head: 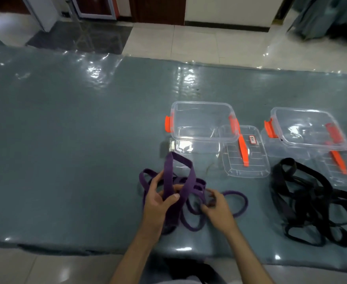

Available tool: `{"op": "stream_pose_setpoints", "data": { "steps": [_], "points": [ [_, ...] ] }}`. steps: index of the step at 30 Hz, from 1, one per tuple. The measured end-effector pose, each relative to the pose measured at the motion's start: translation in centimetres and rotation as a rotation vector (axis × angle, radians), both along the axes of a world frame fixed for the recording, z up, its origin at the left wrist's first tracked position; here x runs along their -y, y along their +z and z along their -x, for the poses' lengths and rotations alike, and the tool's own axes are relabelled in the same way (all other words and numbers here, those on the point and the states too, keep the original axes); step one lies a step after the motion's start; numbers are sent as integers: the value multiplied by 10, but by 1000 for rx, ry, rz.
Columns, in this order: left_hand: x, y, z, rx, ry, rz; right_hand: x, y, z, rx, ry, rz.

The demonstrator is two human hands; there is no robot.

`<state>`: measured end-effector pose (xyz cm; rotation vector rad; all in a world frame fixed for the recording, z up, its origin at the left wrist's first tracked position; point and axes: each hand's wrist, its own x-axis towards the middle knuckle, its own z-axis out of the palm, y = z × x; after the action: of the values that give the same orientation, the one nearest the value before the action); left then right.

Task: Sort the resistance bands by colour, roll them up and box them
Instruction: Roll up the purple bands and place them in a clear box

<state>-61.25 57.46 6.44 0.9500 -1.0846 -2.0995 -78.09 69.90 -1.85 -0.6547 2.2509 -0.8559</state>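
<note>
Grey-green table (65, 130) w/ glossy cover. L hand (160, 199) curled round raised loop of purple bands (191, 201); R hand (215, 206) pinching into same pile. Behind: clear box (201, 121), lid (244, 152) alongside. Far R: second box (308, 128), black bands (312, 206) heaped in front.

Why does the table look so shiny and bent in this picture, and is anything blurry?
Head view: the table wears a glossy cover, so overhead lights leave white glare patches; the wide lens bows its far edge; the left hand and purple bands look slightly soft, the black bands lose detail in the dim light.
</note>
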Motion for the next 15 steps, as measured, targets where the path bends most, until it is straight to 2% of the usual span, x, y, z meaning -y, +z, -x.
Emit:
{"op": "stream_pose_setpoints", "data": {
  "steps": [3,4,5,8,9,13,15],
  "points": [
    [6,-6,-8,-4,-64,8,4,13,-5,-210,-206,55],
    [8,-6,-10,-1,-97,22,10,26,-11,-195,-250,107],
    [9,-8,-12,-4,-139,40,18,41,-18,-79,-294,191],
    [11,-9,-16,-10,-296,100,43,82,-37,594,-496,388],
    [12,-11,-17,-4,-351,126,47,92,-41,694,-521,451],
    [13,-12,-21,70,-540,139,49,101,-44,693,-641,614],
    [14,-10,-19,163,-530,148,48,100,-39,719,-672,666]
  ]
}}
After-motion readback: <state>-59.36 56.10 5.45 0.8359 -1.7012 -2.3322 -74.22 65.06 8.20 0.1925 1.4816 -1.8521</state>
